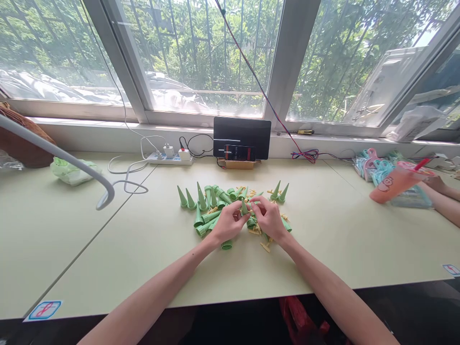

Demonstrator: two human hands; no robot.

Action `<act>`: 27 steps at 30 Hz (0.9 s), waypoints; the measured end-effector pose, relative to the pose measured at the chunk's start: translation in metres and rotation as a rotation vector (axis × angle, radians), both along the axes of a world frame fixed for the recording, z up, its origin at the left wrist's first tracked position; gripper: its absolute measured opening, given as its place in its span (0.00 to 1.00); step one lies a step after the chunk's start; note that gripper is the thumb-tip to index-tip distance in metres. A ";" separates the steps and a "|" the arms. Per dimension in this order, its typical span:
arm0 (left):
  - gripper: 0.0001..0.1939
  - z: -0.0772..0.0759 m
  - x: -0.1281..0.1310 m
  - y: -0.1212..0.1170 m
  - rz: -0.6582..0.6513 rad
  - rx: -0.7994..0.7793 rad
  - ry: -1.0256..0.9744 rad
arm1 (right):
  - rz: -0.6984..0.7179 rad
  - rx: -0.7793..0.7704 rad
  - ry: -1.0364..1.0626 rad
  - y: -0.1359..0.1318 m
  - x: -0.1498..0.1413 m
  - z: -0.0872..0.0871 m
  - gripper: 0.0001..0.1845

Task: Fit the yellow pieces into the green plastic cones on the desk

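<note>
A heap of green plastic cones (212, 201) and small tan plugs (265, 247) lies in the middle of the pale green table (323, 239). Both my hands meet over the heap. My left hand (226, 224) is closed around a green cone whose open end shows below the palm. My right hand (268, 218) pinches the tip of that same green piece, fingers pressed together. Two cones (279, 191) stand upright at the heap's far right.
A dark tablet with a phone (240, 152) on a stand sits by the window sill. A power strip (168, 157) with cables lies at the left. A white lamp arm (61, 158) crosses the left. Another person's hand (436, 184) holds an orange cup (395, 184) at the right.
</note>
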State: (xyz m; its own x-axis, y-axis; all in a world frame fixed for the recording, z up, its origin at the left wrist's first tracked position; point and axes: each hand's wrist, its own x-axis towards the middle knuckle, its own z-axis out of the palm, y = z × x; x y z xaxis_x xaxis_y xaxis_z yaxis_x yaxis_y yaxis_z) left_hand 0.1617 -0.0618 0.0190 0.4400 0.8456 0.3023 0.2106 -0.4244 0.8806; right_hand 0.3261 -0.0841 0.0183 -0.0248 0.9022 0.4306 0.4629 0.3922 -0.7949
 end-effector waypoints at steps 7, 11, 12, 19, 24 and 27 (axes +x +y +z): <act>0.08 0.000 0.000 0.000 0.005 0.017 0.001 | -0.001 0.000 0.000 -0.001 -0.001 0.001 0.13; 0.08 0.000 0.000 0.000 0.007 0.027 0.007 | -0.004 0.001 0.004 -0.001 -0.001 0.001 0.14; 0.08 0.000 0.000 0.000 0.008 0.027 0.008 | -0.003 0.002 0.006 -0.001 -0.001 0.001 0.14; 0.10 0.000 0.001 0.000 0.012 0.013 -0.003 | -0.005 0.001 0.000 -0.001 -0.001 0.002 0.15; 0.10 0.002 0.001 -0.001 0.012 0.005 -0.003 | -0.010 0.001 -0.004 0.000 -0.001 0.000 0.16; 0.10 0.003 0.001 -0.001 0.011 -0.008 -0.010 | -0.009 -0.002 -0.001 0.001 -0.001 0.000 0.16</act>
State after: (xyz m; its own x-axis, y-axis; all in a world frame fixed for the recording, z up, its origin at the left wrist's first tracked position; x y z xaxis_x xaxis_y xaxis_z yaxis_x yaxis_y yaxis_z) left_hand 0.1623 -0.0628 0.0216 0.4277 0.8527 0.2998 0.2061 -0.4150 0.8862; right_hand 0.3253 -0.0832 0.0178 -0.0172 0.9034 0.4285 0.4675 0.3861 -0.7952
